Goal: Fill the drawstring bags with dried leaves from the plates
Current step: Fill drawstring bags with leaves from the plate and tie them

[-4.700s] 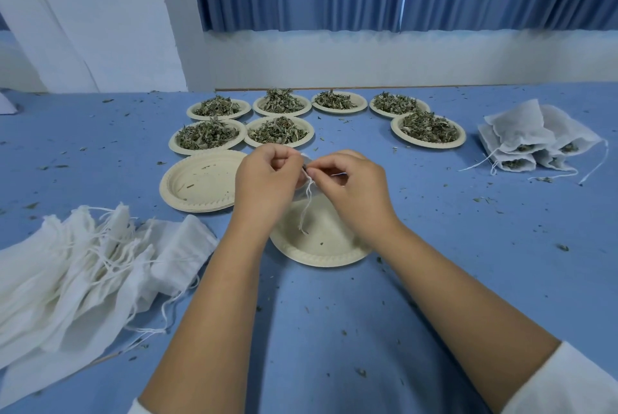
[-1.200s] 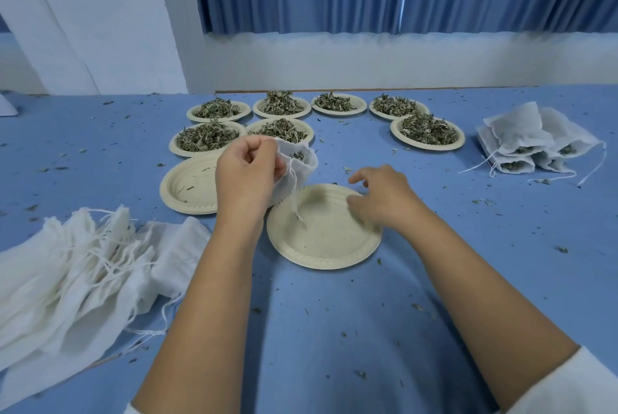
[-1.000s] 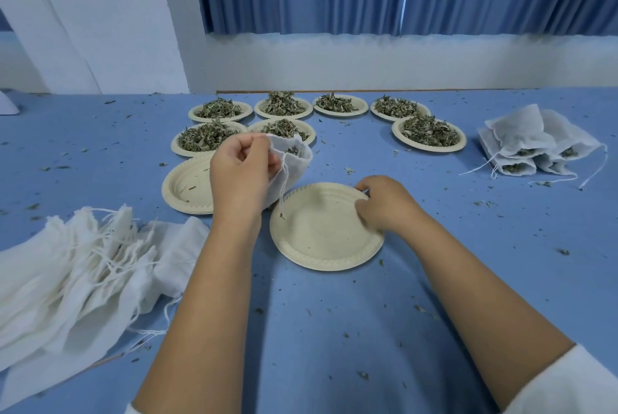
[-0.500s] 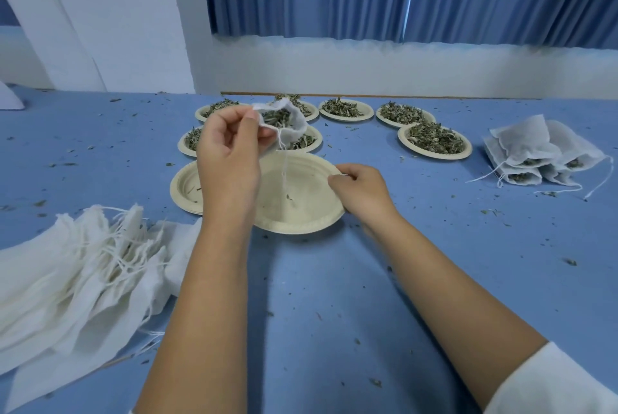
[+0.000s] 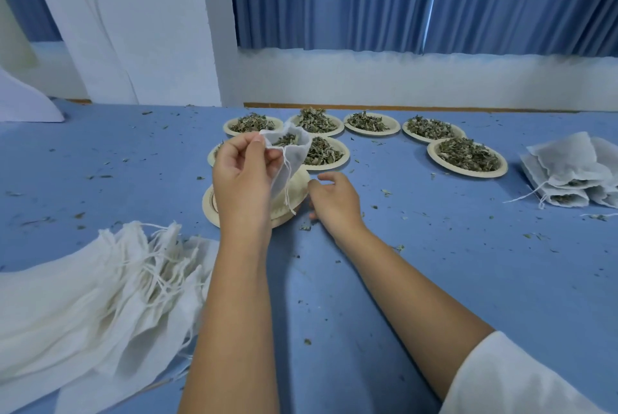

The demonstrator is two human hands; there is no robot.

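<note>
Head view, left hand (image 5: 242,174) pinching bag (image 5: 294,159), right hand (image 5: 334,202) fingers (image 5: 322,177) loose, plate (image 5: 301,184) now stacked.

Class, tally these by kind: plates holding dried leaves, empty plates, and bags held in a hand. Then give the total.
Plates with dried leaves: 7 (one mostly hidden behind the left hand)
Empty plates: 2, stacked
Drawstring bag in the left hand's grip: 1
Total: 10
</note>
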